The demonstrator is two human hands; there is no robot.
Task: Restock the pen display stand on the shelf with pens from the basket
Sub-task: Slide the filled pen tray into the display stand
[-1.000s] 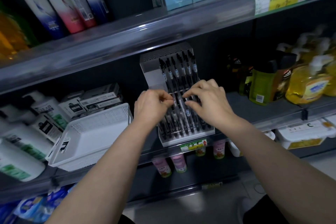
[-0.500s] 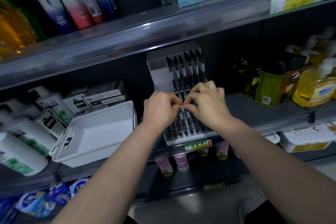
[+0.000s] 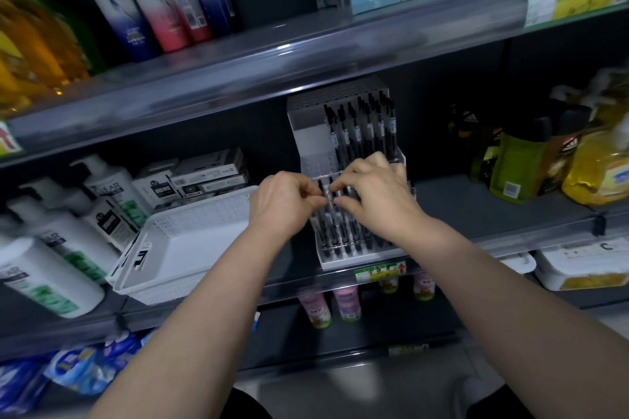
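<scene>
A clear tiered pen display stand (image 3: pixel 308 133) sits on the middle shelf, with black pens standing in its upper row (image 3: pixel 360 133) and lower rows. In front of the lower tier, my left hand (image 3: pixel 282 204) and my right hand (image 3: pixel 374 196) meet, their fingertips pinching one pen (image 3: pixel 329 204) that stands upright among the lower pens. The white perforated basket (image 3: pixel 190 241) lies tilted to the left of the stand; I see no pens in its visible inside.
White shampoo bottles (image 3: pixel 51 248) and dark boxes (image 3: pixel 204 177) crowd the shelf left of the basket. Green and yellow bottles (image 3: pixel 531 167) stand to the right. The upper shelf rail (image 3: pixel 306 58) overhangs the stand. Small pink bottles (image 3: pixel 345 306) sit below.
My two hands have drawn closer together over the lower tier, and their fingertips now meet on one pen. The view shifted slightly.
</scene>
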